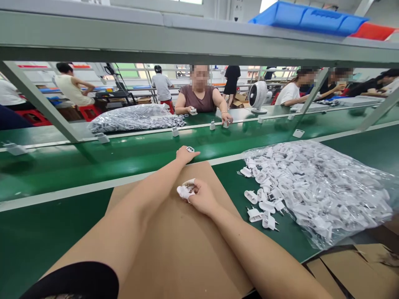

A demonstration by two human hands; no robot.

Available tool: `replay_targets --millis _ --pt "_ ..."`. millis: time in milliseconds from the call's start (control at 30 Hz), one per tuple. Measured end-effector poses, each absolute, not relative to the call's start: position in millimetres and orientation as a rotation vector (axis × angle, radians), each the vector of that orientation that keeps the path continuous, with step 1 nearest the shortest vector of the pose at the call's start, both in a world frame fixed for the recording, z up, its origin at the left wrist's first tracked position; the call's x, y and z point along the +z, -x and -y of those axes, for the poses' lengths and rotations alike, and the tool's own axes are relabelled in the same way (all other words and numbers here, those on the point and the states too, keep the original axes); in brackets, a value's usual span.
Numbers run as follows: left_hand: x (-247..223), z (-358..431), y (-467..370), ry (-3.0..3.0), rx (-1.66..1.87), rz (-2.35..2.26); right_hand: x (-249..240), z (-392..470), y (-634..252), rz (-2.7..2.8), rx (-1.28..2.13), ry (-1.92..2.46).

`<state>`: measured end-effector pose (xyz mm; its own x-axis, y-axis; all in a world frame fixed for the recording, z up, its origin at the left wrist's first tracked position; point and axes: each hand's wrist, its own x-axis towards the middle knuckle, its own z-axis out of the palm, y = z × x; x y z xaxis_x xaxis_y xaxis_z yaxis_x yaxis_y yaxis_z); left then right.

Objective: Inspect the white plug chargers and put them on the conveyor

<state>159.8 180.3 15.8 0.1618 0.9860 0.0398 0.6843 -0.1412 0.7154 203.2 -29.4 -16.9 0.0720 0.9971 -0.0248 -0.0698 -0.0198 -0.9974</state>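
Note:
My left hand [186, 155] is stretched out over the near edge of the green conveyor belt [140, 155], its fingers closed around a small white plastic part [190, 149]. Nearer to me, my right hand [199, 195] is above the brown cardboard sheet [174, 245], with white covers on some fingertips. Its fingers are curled round white plug pieces [184, 192] with metal pins. To the right, an open clear bag [330, 187] is full of white plug parts, and several loose ones [255, 214] lie beside it on the green table.
White adapters [175, 131] stand spaced along the belt. Across it, a person [202, 97] handles adapters beside another filled bag [134, 118] and a white fan [258, 97]. A shelf [124, 33] with a blue bin [311, 18] spans overhead; slanted posts support it.

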Motion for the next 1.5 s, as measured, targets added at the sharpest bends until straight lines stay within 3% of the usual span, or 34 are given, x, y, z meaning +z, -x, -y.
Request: replay_targets --millis 267,533,733,933,1167,1500 --pt "12.6 -154.8 -120.1 -1.85 0.846 -1.405 -6.3 30.9 -200.3 1.018 1.24 1.125" --pt "20.6 -36.7 -11.3 -1.771 0.765 -1.259 2.6 37.3 -209.9 0.92 1.326 1.019" --pt "1.7 19.7 14.7 -2.055 0.686 -0.967 6.8 46.6 -207.3 0.961 1.385 1.026" --pt "-7.0 18.5 15.2 -2.021 0.873 -0.991 13.8 55.7 -201.2 0.998 1.34 1.074" --pt "-1.1 14.0 14.9 -2.066 0.731 -0.713 22.0 64.1 -194.2 1.084 1.235 1.147" --pt "2.1 13.1 14.0 -2.036 0.695 -0.713 22.4 75.6 -187.9 1.26 0.75 1.255"
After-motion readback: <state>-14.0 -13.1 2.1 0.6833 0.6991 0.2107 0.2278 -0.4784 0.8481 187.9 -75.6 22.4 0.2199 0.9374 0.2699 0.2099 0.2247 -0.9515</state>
